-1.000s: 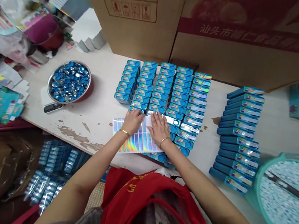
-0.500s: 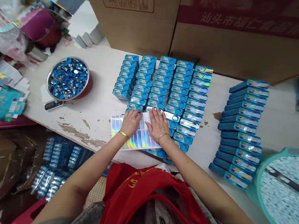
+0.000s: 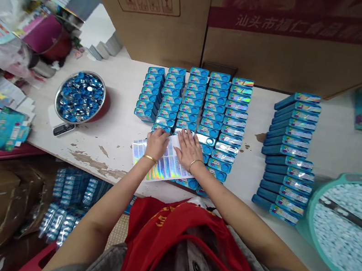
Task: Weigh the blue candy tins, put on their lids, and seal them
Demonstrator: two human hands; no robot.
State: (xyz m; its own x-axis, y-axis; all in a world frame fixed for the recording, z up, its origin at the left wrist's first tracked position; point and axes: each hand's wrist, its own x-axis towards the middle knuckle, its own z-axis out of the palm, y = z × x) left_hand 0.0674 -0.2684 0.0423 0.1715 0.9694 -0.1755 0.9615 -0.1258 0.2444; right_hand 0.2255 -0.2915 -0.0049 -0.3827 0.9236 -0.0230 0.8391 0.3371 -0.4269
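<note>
A shiny holographic sheet of stickers point(image 3: 162, 162) lies over the near part of several rows of small blue boxes point(image 3: 193, 94). My left hand point(image 3: 157, 145), with a gold bangle at the wrist, is closed at the sheet's upper edge, beside the front of a blue box. Its fingertips point down and are pressed together; what they pinch is hidden. My right hand point(image 3: 189, 151) lies flat with fingers spread, across the sheet's right edge and the boxes beside it.
To the left stands a metal bowl point(image 3: 101, 106) full of blue and silver caps. A row of blue boxes point(image 3: 288, 158) runs along the right, near a green basin point(image 3: 311, 208) of small pale pieces with a dark bar across. Large cartons point(image 3: 169, 36) wall off the back.
The view has shifted slightly. Both hands keep nearly the same place on the sheet and boxes, with only slight movement in the left fingers.
</note>
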